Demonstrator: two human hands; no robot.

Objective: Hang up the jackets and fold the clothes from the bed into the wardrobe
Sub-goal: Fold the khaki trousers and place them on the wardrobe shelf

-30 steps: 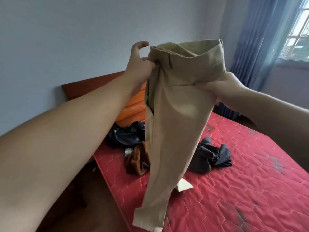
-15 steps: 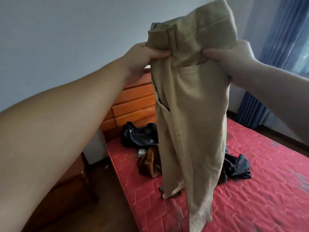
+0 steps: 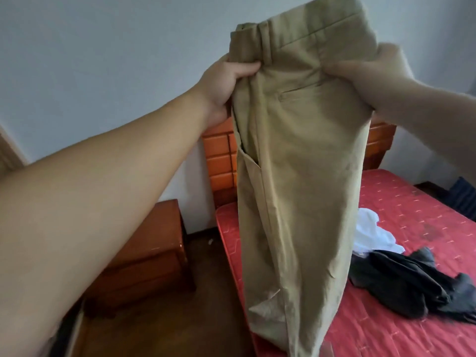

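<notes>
Khaki trousers [image 3: 298, 181] hang lengthwise in front of me, held up by the waist above the bed's left edge. My left hand [image 3: 224, 86] grips the waistband's left side. My right hand [image 3: 371, 73] clutches the right side, just below the waistband. On the red mattress [image 3: 401, 331] lie a dark grey garment [image 3: 401, 282] and a white garment [image 3: 371, 233], both to the right of the trousers. The trousers hide whatever lies behind them on the bed.
An orange-brown headboard [image 3: 219, 161] stands against the pale wall. A wooden bedside cabinet [image 3: 144, 256] sits left of the bed on a dark wood floor [image 3: 159, 328]. A dark blue curtain edge [image 3: 463, 194] shows at far right.
My view has swung left and the trousers sit higher and closer. The black and brown items are now hidden; a white garment and the bedside cabinet have come into view.
</notes>
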